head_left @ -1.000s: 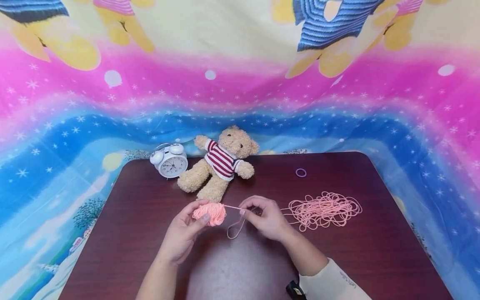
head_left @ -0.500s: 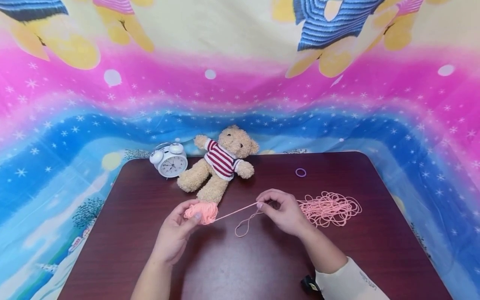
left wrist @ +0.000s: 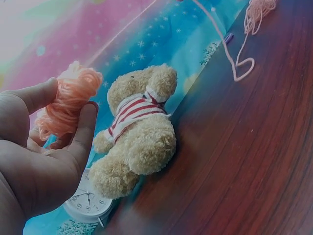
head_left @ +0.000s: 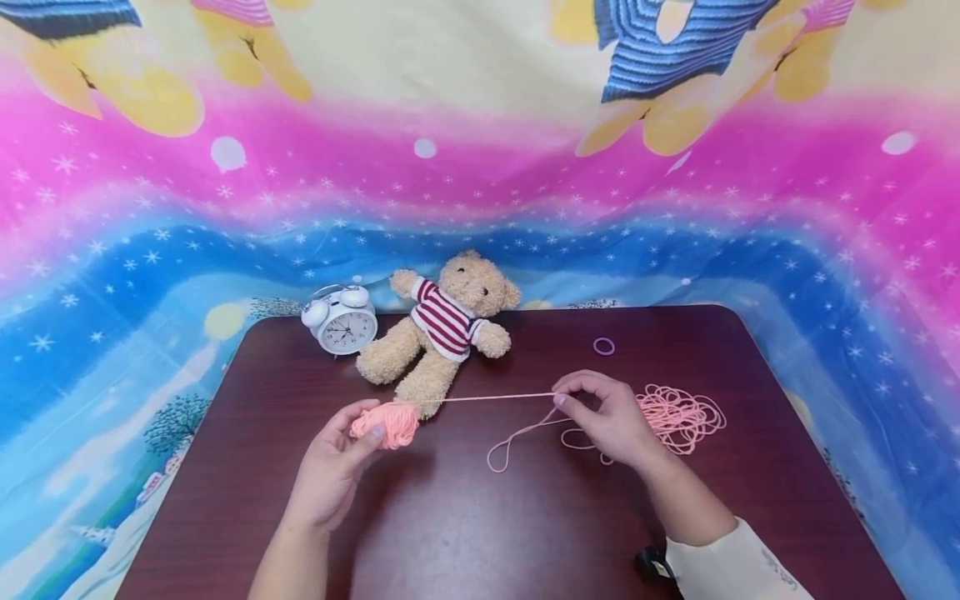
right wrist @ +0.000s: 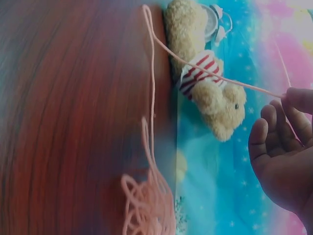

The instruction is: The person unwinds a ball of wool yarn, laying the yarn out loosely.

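My left hand (head_left: 330,471) holds a small wound bundle of peach yarn (head_left: 386,425) between thumb and fingers; the left wrist view shows the yarn bundle (left wrist: 68,105) wrapped in many turns. A strand of yarn (head_left: 495,397) runs taut from it to my right hand (head_left: 611,421), whose thumb and index finger pinch it. Past the pinch, the slack strand (right wrist: 152,73) drops in a loop to the table. It leads to a loose heap of the same yarn (head_left: 682,417), partly hidden behind the right hand in the head view.
A teddy bear (head_left: 442,321) in a red-and-white striped shirt lies at the back of the dark wooden table (head_left: 465,533). Beside it stands a white twin-bell alarm clock (head_left: 345,325). A purple ring (head_left: 603,346) lies at the back right. Behind hangs a printed cloth (head_left: 480,183).
My right hand has moved right, away from the left, lengthening the taut strand between them. The left hand has shifted a little left with the bundle. The slack loop has been drawn rightward.
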The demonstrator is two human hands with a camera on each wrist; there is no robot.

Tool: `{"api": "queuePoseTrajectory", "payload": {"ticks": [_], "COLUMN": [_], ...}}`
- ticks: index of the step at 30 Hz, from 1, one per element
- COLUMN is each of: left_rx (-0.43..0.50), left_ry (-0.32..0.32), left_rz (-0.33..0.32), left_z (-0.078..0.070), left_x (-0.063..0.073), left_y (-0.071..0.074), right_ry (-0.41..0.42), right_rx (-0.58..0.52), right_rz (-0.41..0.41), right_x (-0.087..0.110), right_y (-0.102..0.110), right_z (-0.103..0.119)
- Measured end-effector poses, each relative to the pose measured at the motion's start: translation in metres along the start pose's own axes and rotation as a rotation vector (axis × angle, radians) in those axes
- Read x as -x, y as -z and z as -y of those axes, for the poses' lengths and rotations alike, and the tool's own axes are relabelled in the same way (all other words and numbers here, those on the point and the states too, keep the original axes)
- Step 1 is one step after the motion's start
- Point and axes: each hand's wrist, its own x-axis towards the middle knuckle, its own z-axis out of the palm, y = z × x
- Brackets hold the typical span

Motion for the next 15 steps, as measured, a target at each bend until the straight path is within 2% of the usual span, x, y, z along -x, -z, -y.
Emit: {"api": "queuePoseTrajectory", "payload": {"ticks": [7, 15], "left_rx": [-0.01, 0.008], "left_ry": [0.008, -0.009], "left_rz": [-0.048, -0.045], "left_z": [-0.001, -0.003], "left_x": [0.002, 0.003], "left_y": [0.009, 0.01], "right_ry": [-0.042, -0.056], "right_rx": [0.058, 0.08], "right_rz": [-0.008, -0.033], "right_x": [0.006, 0.013], "right_y": [0.02, 0.037], "right_z": [-0.006, -0.012]}}
